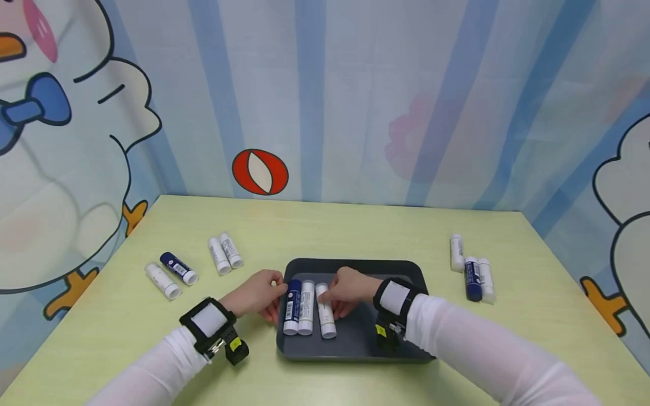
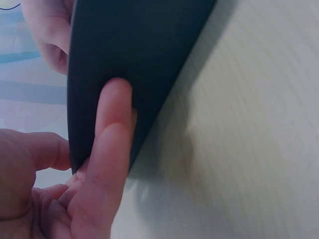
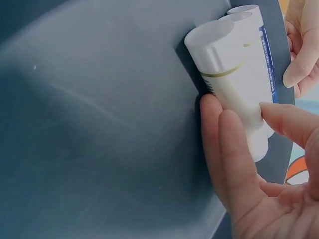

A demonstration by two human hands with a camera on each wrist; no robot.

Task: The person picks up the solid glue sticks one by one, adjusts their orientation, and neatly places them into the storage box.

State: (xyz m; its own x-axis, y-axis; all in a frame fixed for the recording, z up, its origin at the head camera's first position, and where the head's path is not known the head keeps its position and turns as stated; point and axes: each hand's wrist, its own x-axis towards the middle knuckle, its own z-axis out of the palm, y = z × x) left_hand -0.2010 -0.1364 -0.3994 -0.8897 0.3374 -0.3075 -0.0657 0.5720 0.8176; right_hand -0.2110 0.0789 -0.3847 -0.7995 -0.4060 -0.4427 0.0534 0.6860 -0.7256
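Observation:
A dark grey tray (image 1: pixel 355 352) lies on the table with several glue sticks at its left side. My left hand (image 1: pixel 260 296) holds the tray's left edge, thumb at the rim and fingers (image 2: pixel 113 107) against the outer wall. Inside the tray, my right hand (image 1: pixel 350 292) pinches a white glue stick (image 1: pixel 326 318) between thumb and fingers. This stick lies slightly tilted, right of another white glue stick (image 1: pixel 306 310). A dark blue glue stick (image 1: pixel 293 307) lies leftmost, along the tray's left wall.
On the table's left lie a white glue stick (image 1: pixel 162 281), a blue one (image 1: pixel 179 268) and a white pair (image 1: pixel 219 256). To the tray's right are two white sticks (image 1: pixel 456 252) and a blue one (image 1: pixel 473 279). A patterned curtain (image 1: pixel 355 113) hangs behind the table.

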